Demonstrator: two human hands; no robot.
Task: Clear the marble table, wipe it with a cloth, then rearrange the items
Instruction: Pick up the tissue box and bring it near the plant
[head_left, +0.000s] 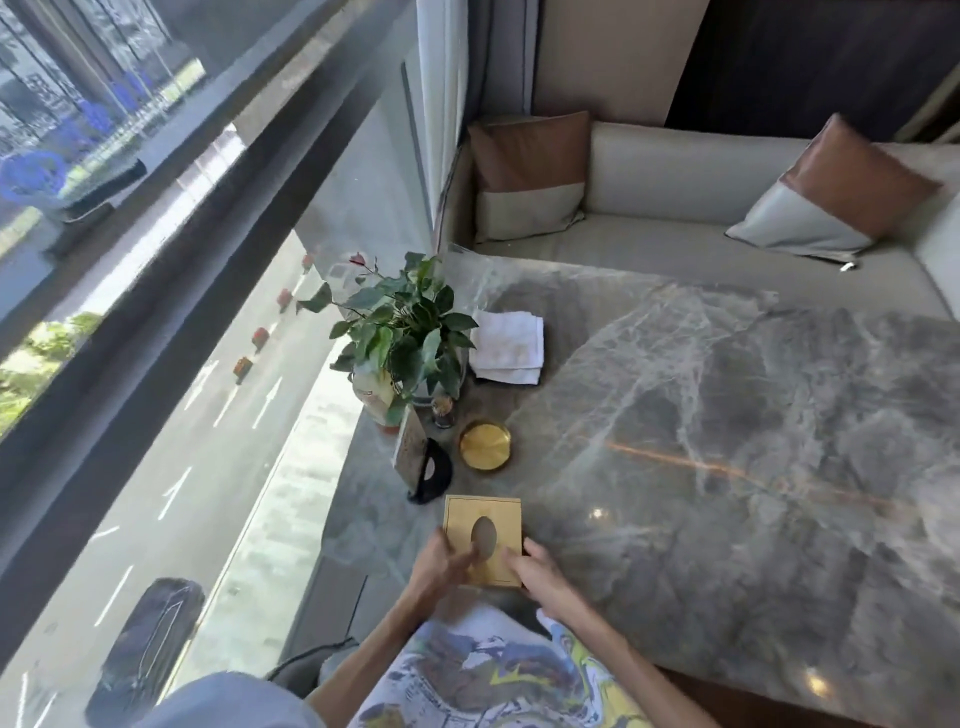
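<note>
Squarely, box (496, 517) sits between left grip (448, 564), right grip (540, 574).

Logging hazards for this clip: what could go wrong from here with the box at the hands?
1. The gold tissue box, between the left hand and right hand, sits near the table edge and could slip off.
2. Pushed forward, it may knock the black card stand or gold dish just beyond.

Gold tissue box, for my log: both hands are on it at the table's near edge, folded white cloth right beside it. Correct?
Not quite: the head view shows the folded white cloth far off, beside the potted plant; the rest holds.
</note>
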